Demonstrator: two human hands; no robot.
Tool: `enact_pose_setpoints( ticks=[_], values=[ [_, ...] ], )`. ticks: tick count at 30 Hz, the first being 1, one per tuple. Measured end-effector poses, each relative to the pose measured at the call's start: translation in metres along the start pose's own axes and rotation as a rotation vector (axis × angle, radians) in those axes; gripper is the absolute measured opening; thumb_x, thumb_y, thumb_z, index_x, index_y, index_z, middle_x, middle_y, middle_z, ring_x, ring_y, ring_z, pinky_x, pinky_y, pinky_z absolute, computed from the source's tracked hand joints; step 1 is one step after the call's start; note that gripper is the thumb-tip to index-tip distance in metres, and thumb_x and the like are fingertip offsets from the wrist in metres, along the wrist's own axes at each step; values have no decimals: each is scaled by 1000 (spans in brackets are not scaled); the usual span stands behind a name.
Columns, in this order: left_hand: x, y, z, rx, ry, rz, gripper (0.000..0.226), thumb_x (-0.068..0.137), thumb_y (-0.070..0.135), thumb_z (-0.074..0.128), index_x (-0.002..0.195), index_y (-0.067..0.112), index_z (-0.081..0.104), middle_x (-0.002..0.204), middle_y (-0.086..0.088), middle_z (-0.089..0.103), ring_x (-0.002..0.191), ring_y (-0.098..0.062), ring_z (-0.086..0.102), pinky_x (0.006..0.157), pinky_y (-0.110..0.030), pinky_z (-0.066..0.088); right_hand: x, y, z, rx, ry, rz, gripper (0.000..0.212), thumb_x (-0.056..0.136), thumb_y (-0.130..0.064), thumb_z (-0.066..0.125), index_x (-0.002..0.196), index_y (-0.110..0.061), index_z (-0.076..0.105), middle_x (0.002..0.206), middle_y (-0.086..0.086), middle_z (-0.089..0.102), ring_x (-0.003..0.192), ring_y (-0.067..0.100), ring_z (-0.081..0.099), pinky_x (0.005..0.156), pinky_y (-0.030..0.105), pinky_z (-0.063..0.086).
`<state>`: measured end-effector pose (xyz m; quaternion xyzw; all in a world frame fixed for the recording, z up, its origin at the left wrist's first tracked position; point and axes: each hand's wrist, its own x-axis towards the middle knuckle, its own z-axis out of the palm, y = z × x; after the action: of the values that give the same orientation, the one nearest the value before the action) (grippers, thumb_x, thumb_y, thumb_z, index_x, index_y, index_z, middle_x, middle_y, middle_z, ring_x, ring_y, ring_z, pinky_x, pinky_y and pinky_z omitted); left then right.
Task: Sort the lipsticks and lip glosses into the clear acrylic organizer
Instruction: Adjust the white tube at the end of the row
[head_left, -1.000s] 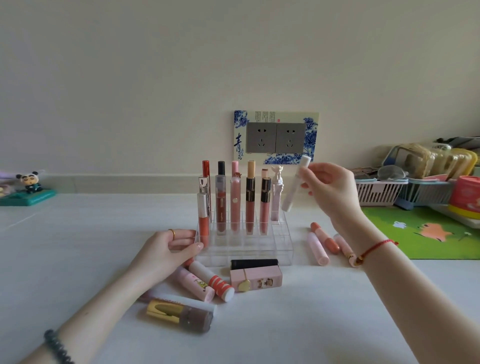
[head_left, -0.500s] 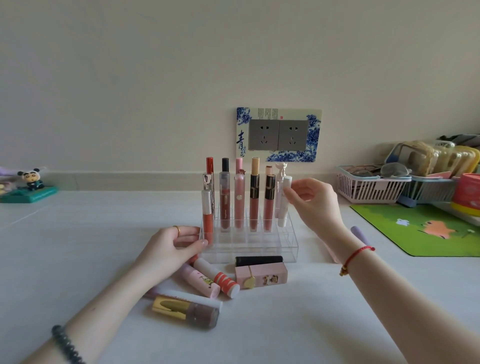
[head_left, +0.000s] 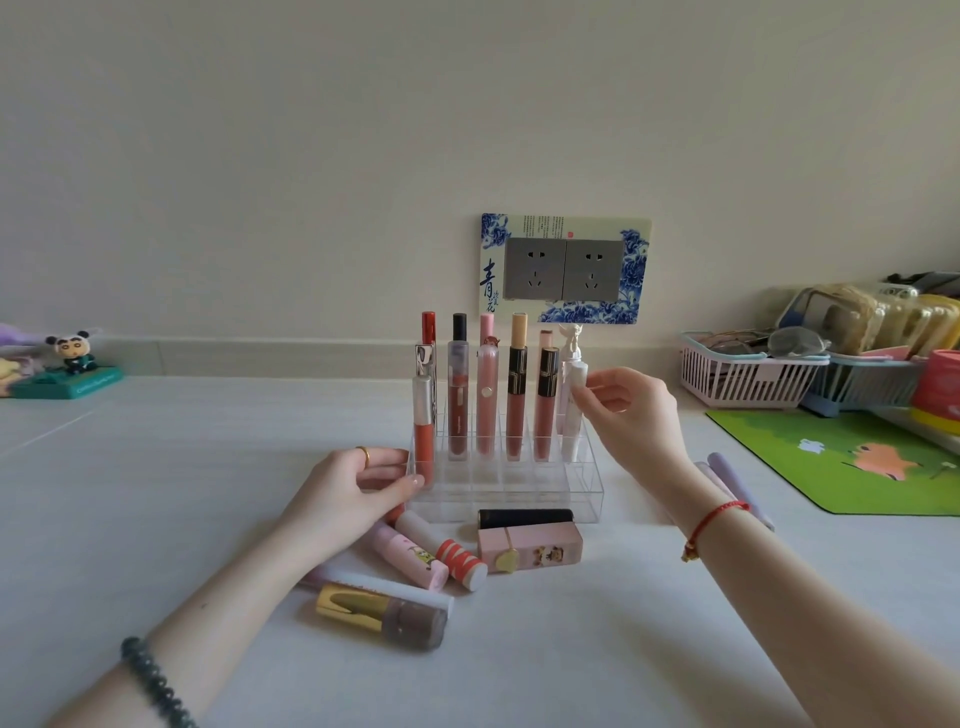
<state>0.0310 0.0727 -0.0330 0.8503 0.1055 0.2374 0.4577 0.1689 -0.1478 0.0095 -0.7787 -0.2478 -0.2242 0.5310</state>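
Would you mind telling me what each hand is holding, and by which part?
The right hand pinches the white tube by its upper part, as it stands in the organizer. The left hand grips the organizer's left end.

Two bare forearms with three small pieces of jewellery.
The left hand (head_left: 358, 488), left of the clear acrylic organizer (head_left: 587, 499), wears a thin gold ring (head_left: 365, 455) and a dark bead bracelet (head_left: 153, 680) at the wrist; the right hand (head_left: 634, 415), right of the organizer, wears a red cord bracelet (head_left: 714, 519) with a small gold charm (head_left: 690, 555).
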Motion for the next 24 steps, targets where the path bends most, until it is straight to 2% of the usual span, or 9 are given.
enact_pose_setpoints(
  ticks=[4,7,10,19,24],
  values=[
    [0,0,0,9,6,-3,36,75,22,71,109,14,61,89,12,63,91,-1,59,87,-23,43,0,0,0,-4,-13,6,19,82,-27,63,91,-10,65,79,0,66,73,11,62,63,12,45],
    [1,-1,0,5,8,-8,35,75,21,71,108,14,62,89,10,65,95,-6,61,90,-26,45,-2,-2,0,6,-17,3,20,82,-29,62,90,-11,64,78,-2,65,70,8,61,61,10,44],
    [1,-1,0,10,10,-12,35,74,22,72,108,15,62,87,14,63,94,-4,61,89,-25,44,-3,-2,0,23,-19,10,17,82,-30,62,89,-14,63,76,-3,64,69,8,61,60,12,44],
    [2,-2,1,20,19,-9,40,75,21,71,112,12,60,93,9,63,90,-1,59,89,-24,43,-4,3,-3,3,-33,7,18,81,-25,64,93,-12,62,77,-1,65,70,11,62,60,13,44],
    [3,-2,0,13,17,-17,39,75,22,71,111,11,61,96,5,65,92,-3,60,89,-24,43,-5,0,-7,-17,15,-26,17,81,-19,64,96,-11,62,78,0,64,72,13,61,71,25,51]
  ],
)
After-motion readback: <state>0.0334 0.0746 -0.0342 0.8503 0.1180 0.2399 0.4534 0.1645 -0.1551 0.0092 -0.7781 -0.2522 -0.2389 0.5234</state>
